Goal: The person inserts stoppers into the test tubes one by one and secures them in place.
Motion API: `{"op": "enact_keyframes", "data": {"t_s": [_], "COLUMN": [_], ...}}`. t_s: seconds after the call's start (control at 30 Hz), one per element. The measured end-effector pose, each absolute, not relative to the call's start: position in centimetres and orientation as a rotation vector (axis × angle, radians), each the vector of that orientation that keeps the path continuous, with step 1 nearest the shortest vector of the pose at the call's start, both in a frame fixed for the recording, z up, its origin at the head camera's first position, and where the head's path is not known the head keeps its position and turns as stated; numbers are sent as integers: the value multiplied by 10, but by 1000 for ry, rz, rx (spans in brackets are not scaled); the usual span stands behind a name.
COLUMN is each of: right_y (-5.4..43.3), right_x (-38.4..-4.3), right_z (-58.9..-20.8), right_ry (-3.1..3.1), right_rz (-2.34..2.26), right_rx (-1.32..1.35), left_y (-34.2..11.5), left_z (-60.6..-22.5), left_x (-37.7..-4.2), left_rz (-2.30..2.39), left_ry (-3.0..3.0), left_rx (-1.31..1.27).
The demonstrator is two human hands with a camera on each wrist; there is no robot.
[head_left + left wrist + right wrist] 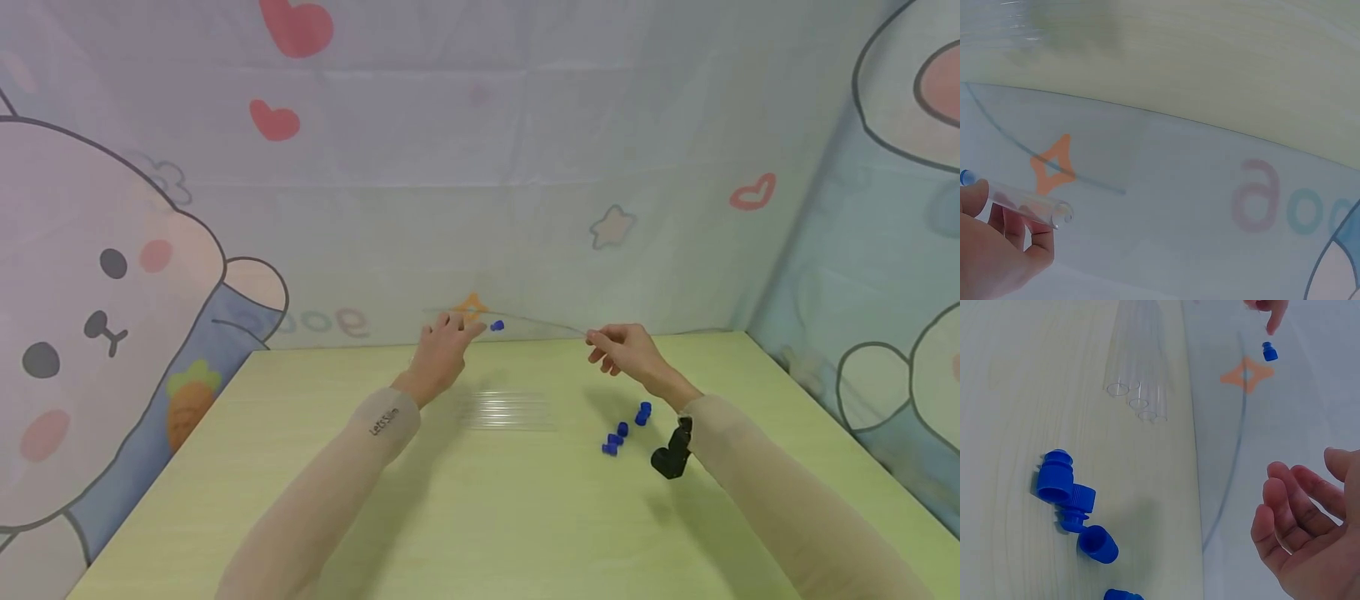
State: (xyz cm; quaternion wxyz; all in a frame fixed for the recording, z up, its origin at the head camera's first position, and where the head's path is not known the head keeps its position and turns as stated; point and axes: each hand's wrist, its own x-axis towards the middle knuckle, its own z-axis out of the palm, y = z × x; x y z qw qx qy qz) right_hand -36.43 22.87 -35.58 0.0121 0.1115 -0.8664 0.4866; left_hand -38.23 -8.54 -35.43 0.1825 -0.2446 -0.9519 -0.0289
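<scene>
My left hand is raised near the backdrop and holds a clear test tube between thumb and fingers. A blue cap sits at the tube's right end, the end toward my right hand. Off to the right, my right hand hovers above the table with its fingers loosely bent. Nothing shows between those fingers in the right wrist view. Below the hands, several clear test tubes lie side by side on the table. Several loose blue caps lie to the right of them, nearest to my right hand.
The pale yellow-green table ends at a printed cloth backdrop behind the hands. Another cloth panel stands along the right side. A black camera is strapped at my right wrist.
</scene>
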Motion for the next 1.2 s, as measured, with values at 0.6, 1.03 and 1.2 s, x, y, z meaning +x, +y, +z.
{"op": "enact_keyframes", "data": {"t_s": [0.6, 1.03, 1.2], "right_y": [245, 255, 257], "right_x": [-365, -363, -366], "right_z": [-362, -363, -368], "right_ry": [-2742, -2750, -2762], "right_rz": [1437, 1435, 1365], "right_rx": [295, 268, 278], "left_y": [-164, -203, -222], "left_z": [-364, -370, -376], "left_x": [-383, -379, -376], "left_rz": [-186, -200, -204], "left_ry": [-2752, -2806, -2857], "left_rx": [-492, -367, -285]}}
